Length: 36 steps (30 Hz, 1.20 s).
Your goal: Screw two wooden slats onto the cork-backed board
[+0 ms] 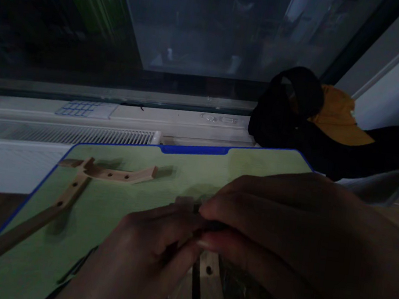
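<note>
My left hand (149, 251) and my right hand (284, 234) meet at the front middle of the green board, fingertips almost touching. Below them two light wooden strips (213, 293) run side by side towards me, one with a dark hole near its far end. My left thumb and fingers are closed around the far ends of these strips. The fingers of my right hand are pinched together over the same spot; a small dark bit shows under them, too hidden to name. A pale block-like end (184, 200) pokes out just beyond my left fingers.
Two angled wooden pieces with holes (68, 196) lie at the board's left. The green board (134, 195) has a blue edge. Behind it are a radiator (87, 135), a white windowsill (184, 124), a dark window and, at right, a black bag (273, 115) with a mustard cap (340, 114).
</note>
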Each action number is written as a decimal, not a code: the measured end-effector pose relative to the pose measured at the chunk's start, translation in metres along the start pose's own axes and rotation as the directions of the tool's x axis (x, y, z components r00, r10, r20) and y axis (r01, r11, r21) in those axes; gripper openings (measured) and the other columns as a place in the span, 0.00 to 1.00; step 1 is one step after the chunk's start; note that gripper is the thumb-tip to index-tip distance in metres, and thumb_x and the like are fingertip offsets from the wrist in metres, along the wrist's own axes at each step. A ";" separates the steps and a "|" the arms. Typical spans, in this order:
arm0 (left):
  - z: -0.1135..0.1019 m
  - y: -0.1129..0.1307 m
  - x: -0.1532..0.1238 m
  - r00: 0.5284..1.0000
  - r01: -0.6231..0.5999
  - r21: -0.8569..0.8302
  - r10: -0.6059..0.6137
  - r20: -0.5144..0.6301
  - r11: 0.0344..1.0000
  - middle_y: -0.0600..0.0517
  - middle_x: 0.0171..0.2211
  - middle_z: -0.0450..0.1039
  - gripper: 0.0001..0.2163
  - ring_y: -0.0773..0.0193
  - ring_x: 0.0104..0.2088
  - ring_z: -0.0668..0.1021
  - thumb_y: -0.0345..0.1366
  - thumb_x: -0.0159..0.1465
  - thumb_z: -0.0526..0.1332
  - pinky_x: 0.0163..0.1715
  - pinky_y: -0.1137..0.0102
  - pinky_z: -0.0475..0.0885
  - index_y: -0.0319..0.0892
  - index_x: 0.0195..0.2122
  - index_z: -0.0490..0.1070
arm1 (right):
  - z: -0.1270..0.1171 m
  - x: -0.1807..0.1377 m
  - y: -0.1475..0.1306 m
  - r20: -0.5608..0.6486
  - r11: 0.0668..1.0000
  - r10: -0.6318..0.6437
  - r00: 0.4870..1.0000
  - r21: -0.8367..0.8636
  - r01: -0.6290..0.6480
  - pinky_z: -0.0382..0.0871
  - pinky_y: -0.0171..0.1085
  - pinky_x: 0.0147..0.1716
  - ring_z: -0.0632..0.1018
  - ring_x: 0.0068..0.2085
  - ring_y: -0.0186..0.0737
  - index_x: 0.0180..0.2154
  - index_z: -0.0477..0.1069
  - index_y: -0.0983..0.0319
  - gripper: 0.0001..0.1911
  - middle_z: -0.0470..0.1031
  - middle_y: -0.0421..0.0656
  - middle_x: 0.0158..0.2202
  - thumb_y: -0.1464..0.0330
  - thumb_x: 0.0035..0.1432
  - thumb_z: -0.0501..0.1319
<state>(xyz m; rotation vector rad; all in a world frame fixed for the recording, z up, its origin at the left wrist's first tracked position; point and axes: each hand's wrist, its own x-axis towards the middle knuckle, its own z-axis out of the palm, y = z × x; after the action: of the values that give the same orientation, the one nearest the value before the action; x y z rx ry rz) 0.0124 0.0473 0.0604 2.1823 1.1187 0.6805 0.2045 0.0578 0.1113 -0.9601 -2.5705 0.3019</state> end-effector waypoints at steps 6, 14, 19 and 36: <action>0.002 0.000 0.001 0.996 0.016 -0.016 -0.017 -0.086 1.000 0.65 0.26 0.75 0.10 0.75 0.22 0.74 0.22 0.54 0.60 0.26 0.83 0.69 0.47 0.29 0.71 | -0.004 -0.003 -0.004 0.014 0.998 0.009 1.000 0.055 -0.010 0.65 0.33 0.31 0.75 0.36 0.32 0.43 0.68 0.59 0.09 0.76 0.36 0.39 0.65 0.62 0.55; 0.001 -0.003 0.000 1.000 -0.020 0.010 0.020 -0.016 1.000 0.63 0.28 0.76 0.10 0.74 0.25 0.75 0.23 0.58 0.57 0.25 0.83 0.68 0.46 0.26 0.70 | 0.000 -0.007 0.001 -0.050 0.990 -0.139 0.989 0.028 0.140 0.66 0.25 0.36 0.76 0.38 0.27 0.43 0.69 0.56 0.09 0.76 0.32 0.42 0.70 0.59 0.58; -0.002 -0.002 -0.002 0.998 -0.050 0.067 0.047 0.049 0.997 0.60 0.22 0.74 0.12 0.72 0.21 0.73 0.24 0.59 0.54 0.18 0.81 0.65 0.44 0.22 0.68 | 0.000 -0.001 -0.005 -0.021 0.997 -0.027 0.999 0.072 0.028 0.59 0.31 0.26 0.72 0.29 0.27 0.38 0.69 0.58 0.05 0.74 0.33 0.32 0.67 0.58 0.60; -0.001 0.006 0.003 0.997 0.005 0.021 -0.003 -0.081 1.000 0.60 0.22 0.71 0.09 0.71 0.21 0.73 0.25 0.57 0.54 0.29 0.79 0.72 0.45 0.24 0.67 | -0.011 -0.001 -0.002 0.040 0.957 -0.147 0.988 0.258 0.131 0.65 0.25 0.41 0.74 0.44 0.29 0.42 0.70 0.61 0.12 0.74 0.37 0.47 0.77 0.60 0.52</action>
<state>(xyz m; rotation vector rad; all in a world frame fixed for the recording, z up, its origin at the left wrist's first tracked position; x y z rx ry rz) 0.0162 0.0475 0.0656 2.1862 1.1760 0.7645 0.2084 0.0561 0.1216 -0.6831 -2.5552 0.6127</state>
